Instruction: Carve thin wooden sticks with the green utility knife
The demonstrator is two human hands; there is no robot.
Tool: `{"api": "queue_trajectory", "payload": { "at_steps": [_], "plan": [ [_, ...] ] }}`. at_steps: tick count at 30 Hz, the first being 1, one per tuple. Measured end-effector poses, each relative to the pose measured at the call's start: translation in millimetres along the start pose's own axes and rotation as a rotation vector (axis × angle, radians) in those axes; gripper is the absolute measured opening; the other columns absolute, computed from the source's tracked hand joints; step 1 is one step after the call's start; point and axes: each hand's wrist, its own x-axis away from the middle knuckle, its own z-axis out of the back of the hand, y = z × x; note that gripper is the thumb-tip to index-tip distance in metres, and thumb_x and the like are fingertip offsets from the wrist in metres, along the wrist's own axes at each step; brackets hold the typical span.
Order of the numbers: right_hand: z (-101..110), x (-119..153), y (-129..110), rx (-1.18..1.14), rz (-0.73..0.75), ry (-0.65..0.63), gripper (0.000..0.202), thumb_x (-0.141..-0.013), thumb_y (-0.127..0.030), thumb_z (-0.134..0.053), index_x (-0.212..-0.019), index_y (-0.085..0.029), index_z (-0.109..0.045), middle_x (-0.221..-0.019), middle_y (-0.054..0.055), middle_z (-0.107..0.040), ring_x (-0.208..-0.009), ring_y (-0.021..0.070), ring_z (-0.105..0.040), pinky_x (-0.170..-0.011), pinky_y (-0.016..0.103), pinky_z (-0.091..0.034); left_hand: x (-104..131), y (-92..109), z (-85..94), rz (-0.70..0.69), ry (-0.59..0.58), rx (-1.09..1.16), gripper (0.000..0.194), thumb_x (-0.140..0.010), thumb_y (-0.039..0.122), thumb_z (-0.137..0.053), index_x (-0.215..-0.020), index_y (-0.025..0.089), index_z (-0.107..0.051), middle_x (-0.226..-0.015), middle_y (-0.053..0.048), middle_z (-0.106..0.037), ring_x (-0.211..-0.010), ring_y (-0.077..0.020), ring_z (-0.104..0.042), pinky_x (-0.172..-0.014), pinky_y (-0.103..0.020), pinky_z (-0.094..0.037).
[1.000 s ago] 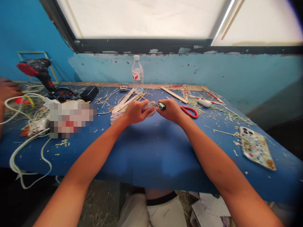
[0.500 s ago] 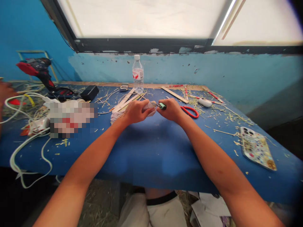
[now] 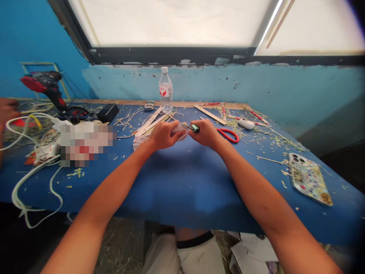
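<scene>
Above the middle of the blue table, both my hands are closed and nearly meet. My left hand (image 3: 164,136) pinches a thin wooden strip (image 3: 170,117) that slants away toward the bottle; something whitish (image 3: 179,129) shows around its thumb and fingers, too blurred to name. In my right hand (image 3: 207,133) is a small tool with a green and black handle (image 3: 195,128), its tip pointing at my left fingers against the strip. What kind of tool it is cannot be made out. Behind my left wrist lies a whitish bundle (image 3: 138,141), partly covered.
A water bottle (image 3: 165,91) stands near the wall. Flat wooden slats (image 3: 209,114), red-handled scissors (image 3: 228,135), a white mouse-shaped object (image 3: 246,123) and a phone (image 3: 310,178) lie to the right among shavings. At left are a cordless drill (image 3: 54,89), white cables (image 3: 17,190) and another person's hand (image 3: 8,110).
My hands stay almost in place, with the strip and tool held as before. At the left edge, the other person's hand has shifted slightly.
</scene>
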Motion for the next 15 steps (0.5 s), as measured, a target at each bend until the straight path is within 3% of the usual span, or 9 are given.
{"api": "queue_trajectory", "payload": {
  "at_steps": [7, 15],
  "plan": [
    [-0.9, 0.4, 0.0, -0.023, 0.020, 0.026, 0.019, -0.083, -0.032, -0.059, -0.067, -0.022, -0.055, -0.061, 0.001, -0.056, -0.058, 0.0142, -0.036, -0.062, 0.031, -0.023, -0.4, -0.8, -1.6, -0.006, 0.016, 0.009, 0.047, -0.093, 0.066, -0.054, -0.074, 0.022, -0.055, -0.059, -0.002, -0.057, -0.055, -0.0175, -0.054, -0.056, -0.031, -0.027],
    [-1.4, 0.2, 0.3, 0.009, 0.019, 0.007, 0.018, -0.083, -0.032, -0.059, -0.068, -0.022, -0.057, -0.063, 0.002, -0.058, -0.059, 0.0154, -0.042, -0.063, 0.031, -0.023, -0.3, 0.2, -0.3, -0.016, 0.019, 0.022, 0.047, -0.093, 0.065, -0.054, -0.075, 0.022, -0.054, -0.059, -0.002, -0.057, -0.055, -0.0169, -0.052, -0.056, -0.031, -0.027]
  ]
}}
